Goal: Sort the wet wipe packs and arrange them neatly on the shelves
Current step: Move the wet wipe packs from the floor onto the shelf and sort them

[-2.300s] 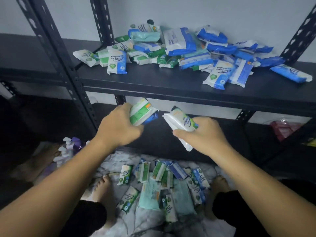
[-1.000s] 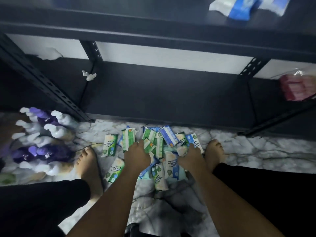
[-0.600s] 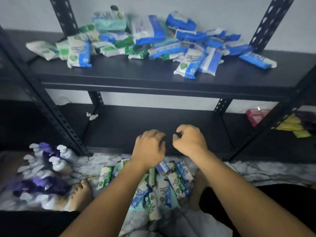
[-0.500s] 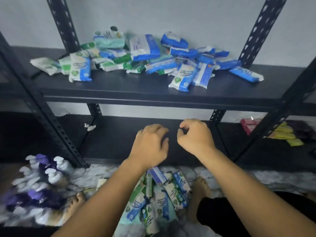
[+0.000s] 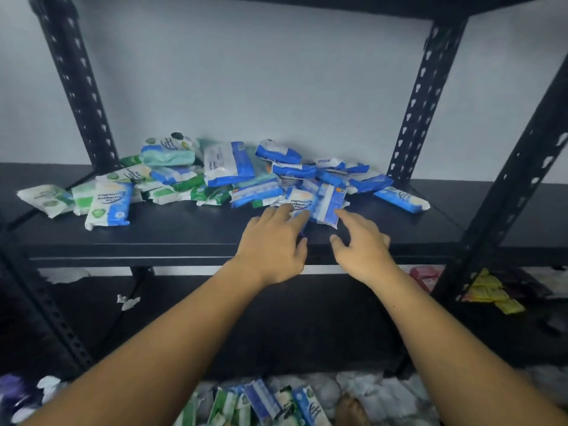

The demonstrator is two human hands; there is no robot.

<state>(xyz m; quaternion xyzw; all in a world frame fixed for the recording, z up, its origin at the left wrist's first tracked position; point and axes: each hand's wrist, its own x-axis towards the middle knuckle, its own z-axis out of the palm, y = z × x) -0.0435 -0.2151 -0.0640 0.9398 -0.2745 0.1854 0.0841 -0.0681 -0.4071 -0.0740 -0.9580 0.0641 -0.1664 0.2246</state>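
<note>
A loose pile of blue, green and white wet wipe packs (image 5: 227,173) lies on the black middle shelf (image 5: 184,238). My left hand (image 5: 273,244) reaches over the shelf's front edge, its straight fingers touching a white-and-blue pack (image 5: 299,199) at the front of the pile. My right hand (image 5: 359,245) is beside it with spread fingers, its index tip just short of a blue pack (image 5: 327,207). Neither hand grips anything. More packs (image 5: 261,404) lie on the marble floor below, between my arms.
Black perforated uprights (image 5: 80,87) (image 5: 421,96) (image 5: 522,179) frame the shelf. The dark lower shelf (image 5: 276,327) holds only a white scrap (image 5: 127,302). Yellow packs (image 5: 491,293) and pink packs (image 5: 425,275) sit on the right-hand unit. Purple bottles (image 5: 12,392) stand at the lower left.
Both hands rose from in front of the lower shelf up to the middle shelf and uncurled their fingers. The view tilted upward, so the floor pile sank to the bottom edge.
</note>
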